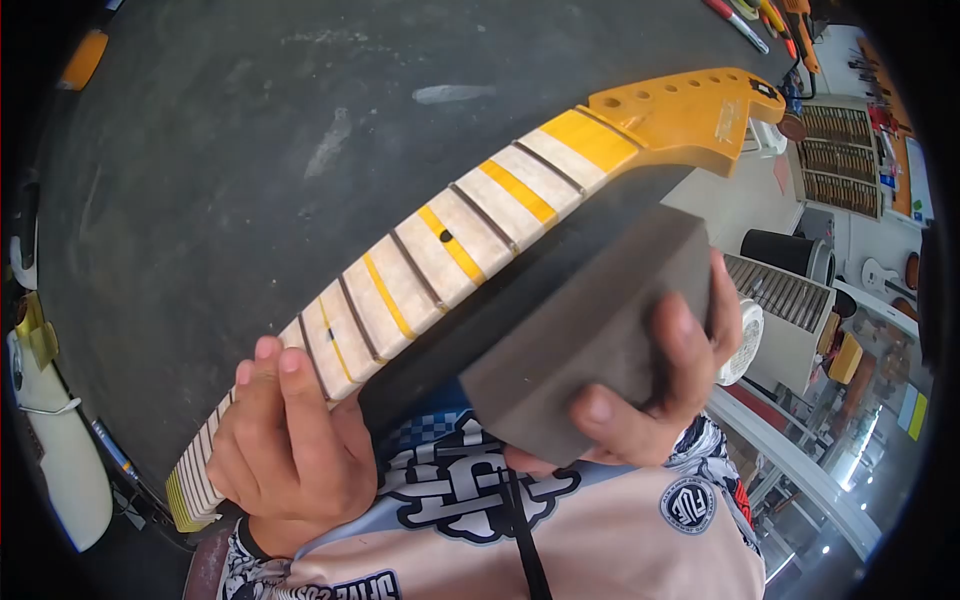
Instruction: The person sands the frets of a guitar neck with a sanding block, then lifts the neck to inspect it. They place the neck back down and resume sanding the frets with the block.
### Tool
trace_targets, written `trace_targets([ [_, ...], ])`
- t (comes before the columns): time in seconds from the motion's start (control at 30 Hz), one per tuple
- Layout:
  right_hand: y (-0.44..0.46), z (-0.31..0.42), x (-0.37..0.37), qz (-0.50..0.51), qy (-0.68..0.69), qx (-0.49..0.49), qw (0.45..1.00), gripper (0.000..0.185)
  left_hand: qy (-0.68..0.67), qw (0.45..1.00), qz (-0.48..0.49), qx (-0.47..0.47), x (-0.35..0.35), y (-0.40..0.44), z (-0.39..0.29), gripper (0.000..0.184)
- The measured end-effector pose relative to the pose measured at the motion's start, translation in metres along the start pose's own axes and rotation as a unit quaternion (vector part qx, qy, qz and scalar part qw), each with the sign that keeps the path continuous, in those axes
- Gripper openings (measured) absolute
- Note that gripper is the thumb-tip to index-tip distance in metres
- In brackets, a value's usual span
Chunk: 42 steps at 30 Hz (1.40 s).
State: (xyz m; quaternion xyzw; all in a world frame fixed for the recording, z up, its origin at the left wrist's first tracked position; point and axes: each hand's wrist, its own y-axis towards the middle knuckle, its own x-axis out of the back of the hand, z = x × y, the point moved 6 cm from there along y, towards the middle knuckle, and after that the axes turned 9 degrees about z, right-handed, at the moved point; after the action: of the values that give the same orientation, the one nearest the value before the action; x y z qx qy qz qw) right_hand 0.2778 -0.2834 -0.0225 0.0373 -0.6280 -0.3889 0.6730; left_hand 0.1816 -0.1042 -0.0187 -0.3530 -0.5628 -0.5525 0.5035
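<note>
A guitar neck (440, 250) slants across the view, its headstock (690, 110) at the upper right and its other end at the lower left. Strips of pale masking tape cover the fretboard between the dark frets, with yellow bands showing in several gaps. My left hand (295, 440) is wrapped around the lower part of the neck, fingertips on the fretboard. Below the neck and apart from it, my right hand (650, 390) grips a dark grey rectangular block (600, 320), which looks like a sanding block. The block's underside is hidden.
Under the neck lies a dark, scuffed tabletop (230, 180). Pens and tools (745, 25) lie at its top right edge. A blue pen-like tool (115, 450) and a pale, curved object (65, 450) are at left. Racks of files or similar tools (838, 155) stand at right, beyond a black bin (785, 255).
</note>
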Motion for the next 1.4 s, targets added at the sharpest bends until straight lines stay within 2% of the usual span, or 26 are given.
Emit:
trace_targets([
  [0.3,0.077,0.002,-0.027,0.053,0.030,-0.054,0.997,0.055,-0.003,1.000,-0.004,-0.007,-0.001,-0.001,0.001,0.034],
  [0.5,0.009,0.002,-0.003,0.066,0.029,-0.035,0.997,0.064,-0.003,1.000,0.005,-0.009,0.000,0.000,0.003,0.038],
  [0.6,-0.006,0.002,0.000,-0.021,0.021,-0.026,0.999,0.064,-0.003,1.000,0.001,-0.006,-0.001,0.001,0.002,0.041],
  [0.7,0.010,-0.001,0.009,0.029,-0.001,0.000,1.000,0.064,-0.003,1.000,0.001,-0.003,0.001,0.002,-0.001,0.041],
  [0.8,0.054,0.000,-0.011,0.060,0.018,-0.034,0.997,0.059,-0.004,1.000,-0.002,-0.007,0.001,0.002,0.000,0.039],
  [0.9,0.077,-0.001,-0.026,-0.028,0.051,-0.039,0.998,0.037,-0.004,1.000,-0.012,-0.004,0.000,0.002,-0.001,0.038],
  [0.93,0.078,-0.001,-0.025,-0.023,0.049,-0.036,0.998,0.037,-0.004,1.000,-0.014,-0.001,0.000,0.002,0.000,0.038],
  [1.07,0.041,0.002,-0.005,0.077,-0.018,-0.001,0.997,0.065,0.001,1.000,-0.002,-0.011,0.000,0.002,0.001,0.040],
  [1.2,0.062,0.003,-0.014,0.091,-0.008,0.004,0.996,0.066,0.005,1.000,-0.012,-0.007,-0.001,0.001,0.000,0.039],
  [1.3,0.078,0.000,-0.030,0.065,0.006,0.031,0.997,0.062,0.004,1.000,-0.003,0.002,0.001,0.004,0.000,0.037],
  [1.4,0.045,0.000,-0.008,0.071,-0.006,0.024,0.997,0.064,-0.006,1.000,-0.026,0.007,0.001,0.004,0.001,0.040],
])
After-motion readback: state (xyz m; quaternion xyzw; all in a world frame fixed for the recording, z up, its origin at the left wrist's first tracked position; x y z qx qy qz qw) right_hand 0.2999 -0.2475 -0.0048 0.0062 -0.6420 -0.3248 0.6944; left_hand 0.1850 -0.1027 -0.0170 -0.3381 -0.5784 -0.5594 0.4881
